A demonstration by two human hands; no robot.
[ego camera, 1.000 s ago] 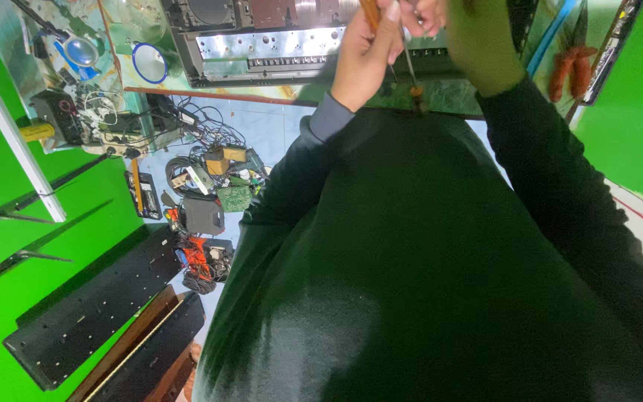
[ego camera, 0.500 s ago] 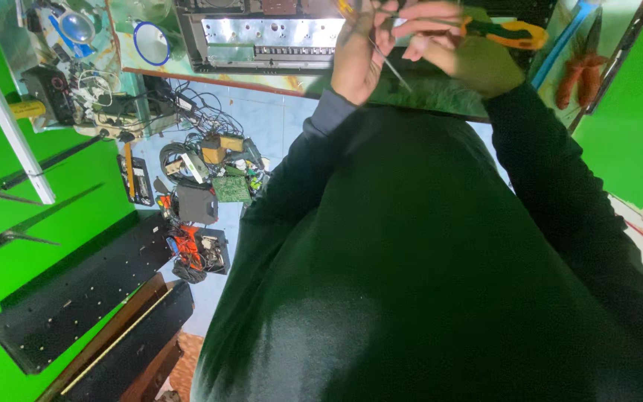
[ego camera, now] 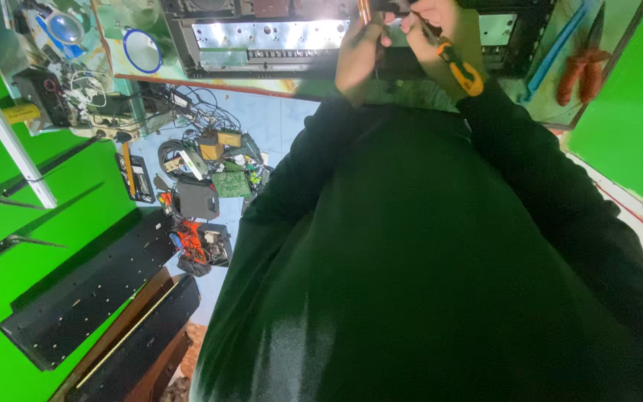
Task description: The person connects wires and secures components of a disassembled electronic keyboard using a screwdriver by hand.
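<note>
Your dark green long-sleeved top [ego camera: 440, 268] fills most of the view, both sleeves running up toward the workbench with the pale green surface [ego camera: 132, 22] at the top. On that bench lies the large black-framed metal chassis with a bright silver panel [ego camera: 277, 37], and your hands meet just over its front edge.

To your left, a long black perforated metal panel [ego camera: 83, 298] leans against the green wall [ego camera: 16, 253], with dark wooden boards [ego camera: 135, 342] stacked beside it. On the light blue floor [ego camera: 269, 126] sits a heap of cables, a green circuit board [ego camera: 231, 184] and a small orange-and-black device [ego camera: 199, 246].

Your left hand [ego camera: 359, 56] is curled closed around a thin brown rod-like tool [ego camera: 365, 9], whose tip runs out of the frame at the top. Your right hand [ego camera: 440, 33] is closed around the orange-and-black handled screwdriver [ego camera: 461, 67]; its handle lies along your wrist, pointing back toward you, while the working end is hidden among your fingers over the chassis.

At the right edge of the bench rest red-handled pliers [ego camera: 582, 63], well apart from your hands, beside a blue strip [ego camera: 556, 45]. At the left end sit a blue-rimmed round magnifier [ego camera: 143, 50] and a tangle of white wires [ego camera: 87, 82].
</note>
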